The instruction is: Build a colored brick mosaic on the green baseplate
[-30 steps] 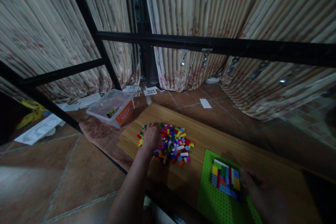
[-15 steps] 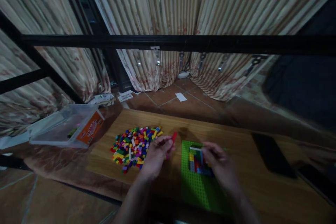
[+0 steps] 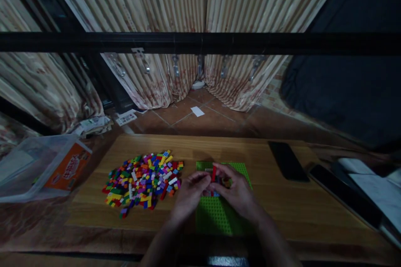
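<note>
Fingers (image 3: 205, 178) of the left hand (image 3: 189, 195) are pinched almost closed on a slim red brick (image 3: 214, 172); thumb and forefinger of the right hand (image 3: 237, 190) curve apart at the same brick, and whether they also grip it, I cannot tell. At far left stands a clear plastic box (image 3: 33, 194), its orange label (image 3: 69, 167) bearing large characters which I cannot read surely. Next, a paper (image 3: 126, 118) on the tiled floor (image 3: 158, 126) carries a black square pattern. On the wood-grained bench (image 3: 94, 212) lies a loose heap of small plastic bricks (image 3: 144, 177) in many colours. Right of it, the red brick is over a studded green baseplate (image 3: 216, 217), its long axis pointing up in the view, leaning slightly rightward. Beneath the hands, some joined bricks (image 3: 226, 182) show partly. Farther right lies a flat black slab (image 3: 288, 161), smooth and oblong, set slantwise.
</note>
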Demonstrator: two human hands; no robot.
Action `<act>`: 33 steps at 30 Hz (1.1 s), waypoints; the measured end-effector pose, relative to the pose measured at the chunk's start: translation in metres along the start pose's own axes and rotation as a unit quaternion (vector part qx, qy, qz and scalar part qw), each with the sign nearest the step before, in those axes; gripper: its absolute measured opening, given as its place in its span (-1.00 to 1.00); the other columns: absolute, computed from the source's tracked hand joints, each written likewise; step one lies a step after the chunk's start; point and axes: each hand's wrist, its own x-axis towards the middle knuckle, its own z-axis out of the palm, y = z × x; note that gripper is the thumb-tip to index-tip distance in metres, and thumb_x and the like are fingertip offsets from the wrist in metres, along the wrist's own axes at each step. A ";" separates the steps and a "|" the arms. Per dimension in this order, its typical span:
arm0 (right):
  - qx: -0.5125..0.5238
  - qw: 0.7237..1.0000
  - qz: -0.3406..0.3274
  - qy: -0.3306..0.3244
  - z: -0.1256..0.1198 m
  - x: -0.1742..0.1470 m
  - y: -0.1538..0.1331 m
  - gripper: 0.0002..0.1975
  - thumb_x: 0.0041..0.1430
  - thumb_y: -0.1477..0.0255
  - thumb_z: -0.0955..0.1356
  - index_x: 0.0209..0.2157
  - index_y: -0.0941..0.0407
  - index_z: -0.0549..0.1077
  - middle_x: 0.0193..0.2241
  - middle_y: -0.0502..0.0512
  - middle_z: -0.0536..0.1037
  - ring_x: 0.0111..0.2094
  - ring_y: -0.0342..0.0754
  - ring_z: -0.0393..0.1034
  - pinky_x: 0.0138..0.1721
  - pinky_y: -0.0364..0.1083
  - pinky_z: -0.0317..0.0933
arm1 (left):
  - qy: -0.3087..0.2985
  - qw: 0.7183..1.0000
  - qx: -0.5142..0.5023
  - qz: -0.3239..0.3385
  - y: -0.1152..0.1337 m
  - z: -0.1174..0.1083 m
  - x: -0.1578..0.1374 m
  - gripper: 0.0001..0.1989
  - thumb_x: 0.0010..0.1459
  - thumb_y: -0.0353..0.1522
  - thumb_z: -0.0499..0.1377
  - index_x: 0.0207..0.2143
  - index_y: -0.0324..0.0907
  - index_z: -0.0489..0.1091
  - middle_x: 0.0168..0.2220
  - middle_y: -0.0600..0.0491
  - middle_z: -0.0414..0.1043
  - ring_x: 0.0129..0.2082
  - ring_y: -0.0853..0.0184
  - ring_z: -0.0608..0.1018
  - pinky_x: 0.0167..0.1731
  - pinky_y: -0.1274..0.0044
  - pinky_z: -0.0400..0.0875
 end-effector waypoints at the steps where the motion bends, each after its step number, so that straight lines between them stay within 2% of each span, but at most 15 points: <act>1: -0.006 1.000 0.007 0.008 -0.006 0.000 0.004 -0.51 0.00 0.28 0.43 0.02 0.01 0.41 -0.24 0.06 0.50 -0.23 -0.03 0.37 -0.15 -0.03 0.28 | 0.013 1.000 0.024 0.007 0.000 0.000 0.001 -0.69 -0.12 -0.18 0.31 -0.36 -0.21 0.48 -0.43 0.05 0.51 -0.45 0.36 0.52 -0.40 0.54 0.37; 5: -0.006 0.997 0.072 0.028 -0.031 0.001 0.024 -0.49 -0.02 0.31 0.41 0.02 0.09 0.40 -0.28 0.06 0.51 -0.25 -0.03 0.39 -0.17 -0.02 0.28 | 0.065 0.991 0.116 0.030 -0.001 -0.002 0.005 -0.71 -0.06 -0.20 0.25 -0.32 -0.21 0.49 -0.35 0.01 0.54 -0.37 0.31 0.54 -0.40 0.54 0.38; 9: 0.012 0.993 0.112 -0.029 -0.044 0.001 0.043 -0.52 -0.05 0.39 0.41 -0.02 0.11 0.43 -0.35 0.01 0.53 -0.31 -0.06 0.41 -0.22 -0.05 0.28 | 0.086 0.982 0.158 0.052 -0.008 -0.005 0.010 -0.67 -0.08 -0.20 0.26 -0.28 -0.21 0.47 -0.23 -0.05 0.54 -0.25 0.24 0.57 -0.26 0.48 0.42; 12: 0.020 0.990 0.128 -0.046 -0.044 0.000 0.050 -0.52 -0.07 0.43 0.41 -0.03 0.09 0.43 -0.36 -0.01 0.53 -0.34 -0.07 0.40 -0.24 -0.05 0.28 | 0.088 0.982 0.161 0.052 -0.013 -0.005 0.014 -0.63 -0.12 -0.22 0.29 -0.25 -0.22 0.45 -0.17 -0.09 0.52 -0.26 0.21 0.58 -0.27 0.46 0.44; 18: 0.091 0.986 0.122 -0.074 -0.040 0.003 0.047 -0.58 -0.10 0.50 0.42 -0.11 0.03 0.49 -0.40 -0.05 0.54 -0.35 -0.08 0.41 -0.25 -0.05 0.30 | 0.041 0.988 0.141 0.044 -0.021 -0.005 0.018 -0.60 -0.09 -0.23 0.28 -0.17 -0.19 0.41 -0.11 -0.08 0.51 -0.20 0.18 0.58 -0.27 0.46 0.47; 22: 0.117 0.981 0.126 -0.084 -0.041 0.005 0.047 -0.57 -0.09 0.53 0.40 -0.10 0.03 0.49 -0.39 -0.04 0.56 -0.35 -0.07 0.42 -0.27 -0.06 0.31 | 0.050 0.986 0.157 0.037 -0.024 -0.007 0.019 -0.53 -0.08 -0.22 0.28 -0.10 -0.20 0.39 -0.07 -0.11 0.49 -0.14 0.17 0.57 -0.24 0.47 0.47; 26: 0.111 0.979 0.126 -0.117 -0.042 0.008 0.049 -0.58 -0.06 0.52 0.39 -0.08 0.02 0.47 -0.38 -0.04 0.55 -0.36 -0.08 0.40 -0.27 -0.07 0.28 | 0.036 0.981 0.187 0.037 -0.025 -0.008 0.019 -0.52 -0.02 -0.23 0.23 -0.04 -0.24 0.35 -0.16 -0.13 0.53 -0.18 0.15 0.58 -0.24 0.43 0.47; 33: 0.091 0.978 0.103 -0.155 -0.044 0.012 0.041 -0.72 -0.02 0.45 0.39 -0.19 0.03 0.49 -0.49 -0.08 0.47 -0.46 -0.12 0.32 -0.43 -0.15 0.20 | 0.078 0.971 0.215 0.061 -0.030 -0.006 0.019 -0.52 -0.02 -0.19 0.19 -0.05 -0.23 0.38 -0.22 -0.09 0.56 -0.26 0.16 0.60 -0.30 0.44 0.46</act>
